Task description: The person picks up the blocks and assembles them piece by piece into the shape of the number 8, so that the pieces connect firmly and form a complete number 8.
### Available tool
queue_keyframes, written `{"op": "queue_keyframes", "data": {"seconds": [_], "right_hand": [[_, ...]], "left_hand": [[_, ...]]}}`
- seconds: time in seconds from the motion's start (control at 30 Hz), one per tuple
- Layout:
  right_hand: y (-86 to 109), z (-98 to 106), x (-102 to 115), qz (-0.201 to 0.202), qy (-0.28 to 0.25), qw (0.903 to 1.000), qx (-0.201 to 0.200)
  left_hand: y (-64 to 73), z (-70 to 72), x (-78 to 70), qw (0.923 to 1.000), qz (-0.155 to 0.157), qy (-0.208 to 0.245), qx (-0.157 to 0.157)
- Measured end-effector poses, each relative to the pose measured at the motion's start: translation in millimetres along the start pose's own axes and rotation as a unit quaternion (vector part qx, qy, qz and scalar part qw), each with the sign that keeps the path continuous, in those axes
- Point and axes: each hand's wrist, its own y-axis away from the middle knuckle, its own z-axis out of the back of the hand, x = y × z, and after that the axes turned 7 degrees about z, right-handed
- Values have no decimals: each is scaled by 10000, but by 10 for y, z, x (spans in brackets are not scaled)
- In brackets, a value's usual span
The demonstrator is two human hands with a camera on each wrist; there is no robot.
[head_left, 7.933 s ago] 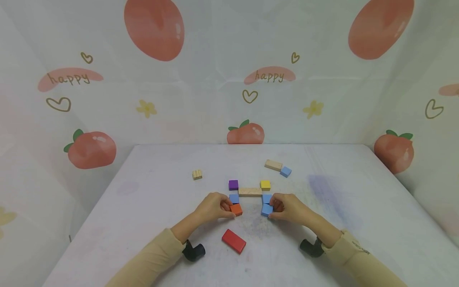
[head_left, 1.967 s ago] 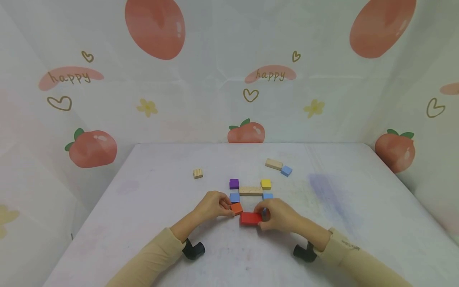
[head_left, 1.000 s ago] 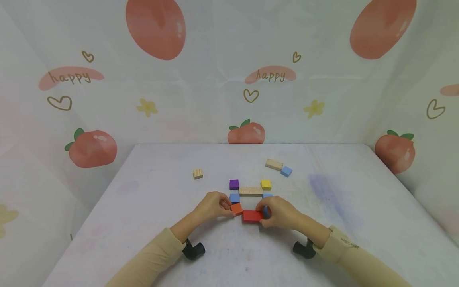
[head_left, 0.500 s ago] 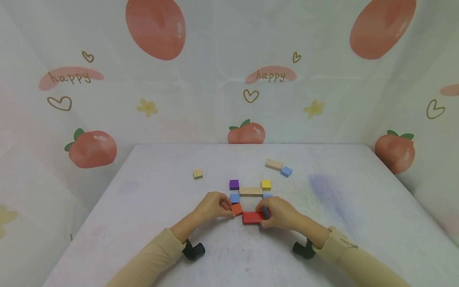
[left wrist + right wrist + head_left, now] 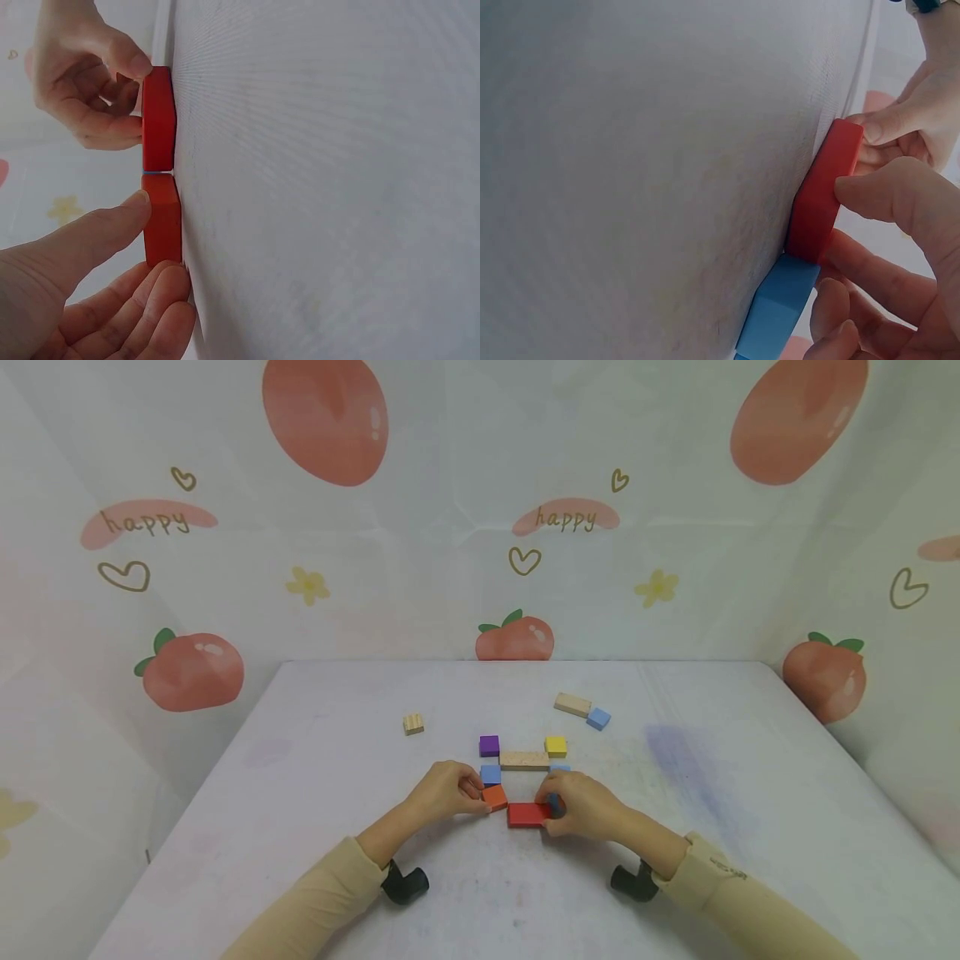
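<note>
My left hand [image 5: 447,791] pinches the orange block [image 5: 495,797] between thumb and fingers, on the table in front of a blue block [image 5: 491,774]. My right hand [image 5: 588,807] grips the right part of a longer red block [image 5: 528,815], thumb on its near side. In the left wrist view the red block's left end meets the orange block. A blue block [image 5: 780,307] adjoins the red block's other end in the right wrist view; the right fingers mostly hide it in the head view. Another blue block [image 5: 561,768] peeks out behind the right hand.
Farther back, a long wooden block [image 5: 524,761] lies between a purple block [image 5: 490,745] and a yellow block [image 5: 556,746]. A small striped wooden block [image 5: 413,723] sits back left; a wooden block [image 5: 573,704] and a blue block [image 5: 598,718] lie back right.
The red block, earlier lying slanted nearer the front, is now in my right hand, lined up beside the orange block. Over the last two seconds it shifted slightly right. The left hand stayed put.
</note>
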Motion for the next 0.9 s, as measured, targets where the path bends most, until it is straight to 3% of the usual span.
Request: {"op": "queue_keyframes", "data": {"seconds": [0.9], "right_hand": [[-1, -7, -14, 39, -35, 10000, -19]], "left_hand": [[1, -12, 3, 10000, -31, 37, -79]]}}
